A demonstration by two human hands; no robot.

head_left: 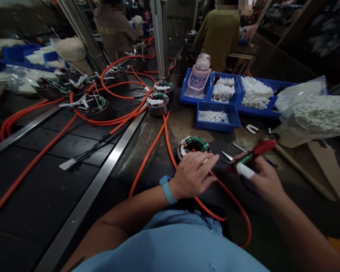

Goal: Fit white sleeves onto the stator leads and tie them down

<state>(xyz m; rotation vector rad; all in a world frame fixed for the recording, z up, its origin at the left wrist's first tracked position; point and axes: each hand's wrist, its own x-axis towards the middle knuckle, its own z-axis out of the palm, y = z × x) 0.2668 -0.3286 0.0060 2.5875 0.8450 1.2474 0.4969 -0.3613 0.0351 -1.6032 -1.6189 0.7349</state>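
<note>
Near the front of the bench stands a ring-shaped coil part [193, 142] with green, white and red windings. My left hand [194, 174] lies over its near edge, fingers stretched out and slightly apart. An orange cable [229, 194] runs from beside this hand down to the right. To the right, my right hand [257, 175] is wrapped round a red and dark tool [257, 151], blurred by motion; a white covering shows on its thumb. Between the hands, a pointed metal tip [227, 155] lies or sticks out beside the tool; its handle is hidden.
Blue bins [218, 122] with white ties and sleeves stand behind. White-handled pliers [252, 129] and a wooden handle [304, 172] lie at right. More coil parts [158, 104] with orange cables fill the left, beside a metal post [159, 37]. Two people are beyond.
</note>
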